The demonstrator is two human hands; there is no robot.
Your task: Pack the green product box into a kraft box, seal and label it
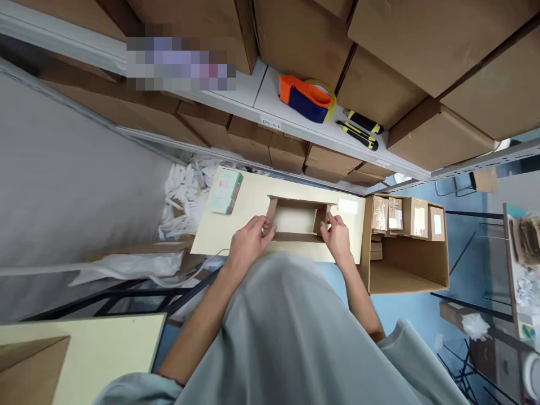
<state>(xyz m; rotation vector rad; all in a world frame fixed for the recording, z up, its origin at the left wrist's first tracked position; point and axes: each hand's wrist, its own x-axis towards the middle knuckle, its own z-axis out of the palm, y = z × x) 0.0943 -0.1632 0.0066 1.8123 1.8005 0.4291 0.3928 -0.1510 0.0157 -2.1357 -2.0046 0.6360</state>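
Forearms [213,315]: bare, angled inward from both sides.
Grip: a long, rectangular brown cardboard box [297,238] is pinched at its left end by thumb and curled fingers of the left hand [251,236], at its right end by those of the right hand [336,235].
Box walls: thin and upright, a pale surface seen between them.
Support: a flat cream tabletop [213,233].
Far side: a small green-and-white carton [226,192] is laid left, a white paper slip [347,206] right.

2 hands [248,241] [338,238] at opposite ends of an open cardboard box [319,222], pale table [253,197] beneath
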